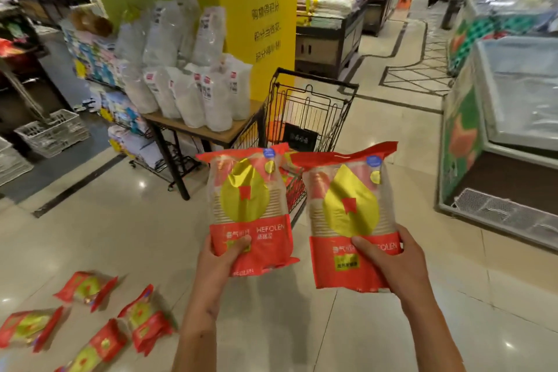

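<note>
Two packs of stacked paper cups, clear wrap with red bands top and bottom and a gold leaf-shaped emblem, are held upright side by side over a tiled shop floor. The left hand [222,257] grips the left pack [247,208] and the right hand [389,257] the right pack [350,220], thumbs curled onto the lower fronts. Five floor packs [86,287] of the same kind, as far as the blur allows a count, lie at lower left, and beyond stand one wire cart [311,106] and one table [238,130].
</note>
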